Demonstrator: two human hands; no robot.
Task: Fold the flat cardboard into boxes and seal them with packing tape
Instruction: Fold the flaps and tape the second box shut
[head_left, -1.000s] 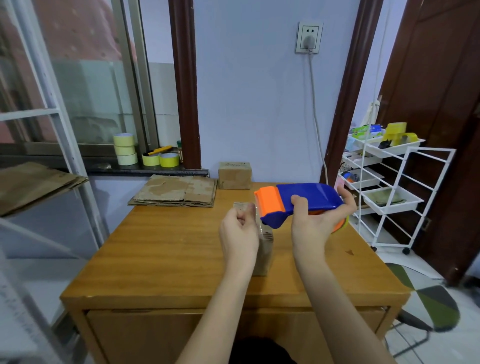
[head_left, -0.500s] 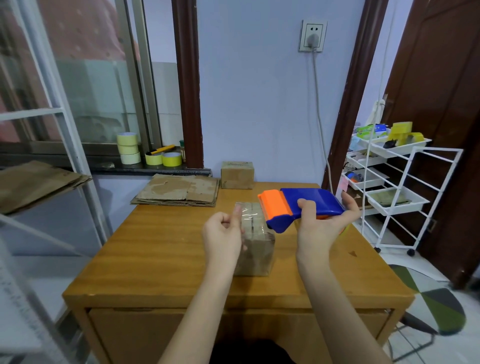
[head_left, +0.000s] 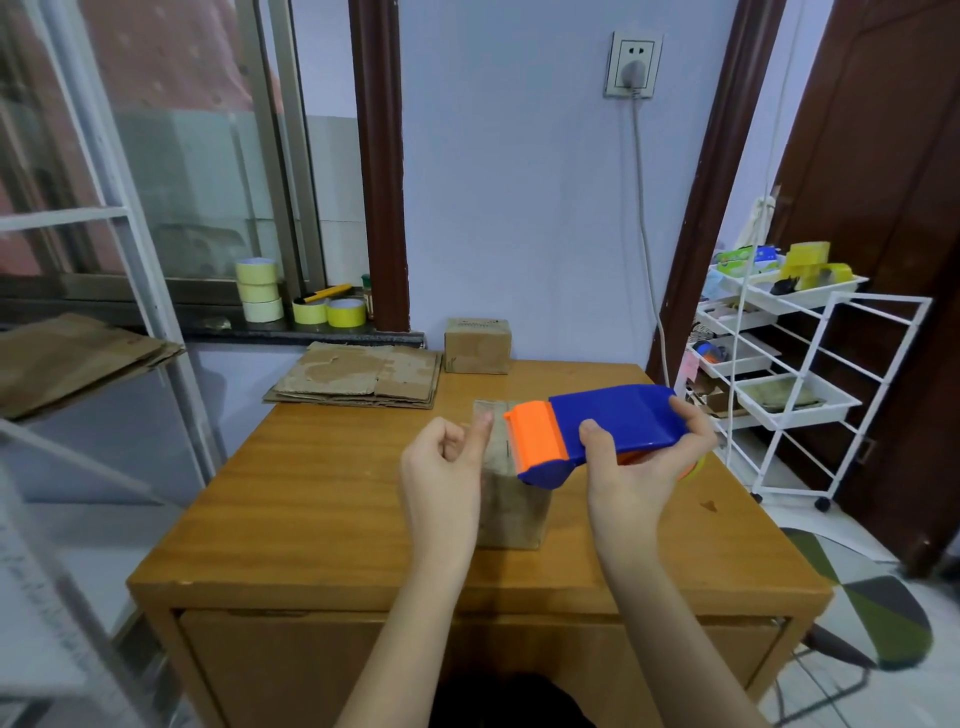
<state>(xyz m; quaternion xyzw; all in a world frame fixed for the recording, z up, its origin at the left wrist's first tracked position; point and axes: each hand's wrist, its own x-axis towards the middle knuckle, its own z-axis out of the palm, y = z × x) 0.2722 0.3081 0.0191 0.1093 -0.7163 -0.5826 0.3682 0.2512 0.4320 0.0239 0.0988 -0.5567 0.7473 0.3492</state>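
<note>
A small brown cardboard box (head_left: 511, 512) stands upright in the middle of the wooden table (head_left: 322, 499). Just above its top my right hand (head_left: 636, 470) grips a blue tape dispenser (head_left: 613, 421), whose orange front end (head_left: 535, 434) points left over the box. My left hand (head_left: 444, 467) is at the box's left side with its fingers curled; its thumb reaches up to the far end of the box top. Whether clear tape lies under the thumb cannot be made out. Part of the box is hidden behind both hands.
A stack of flat cardboard (head_left: 363, 374) and a finished small box (head_left: 478, 345) lie at the table's far edge. Tape rolls (head_left: 260, 291) sit on the windowsill. More cardboard (head_left: 67, 353) rests on a left rack. A white wire cart (head_left: 789, 384) stands to the right.
The dispenser has come down from above onto the box top. My left hand has lowered beside the box, and its thumb now points up at the top's far end.
</note>
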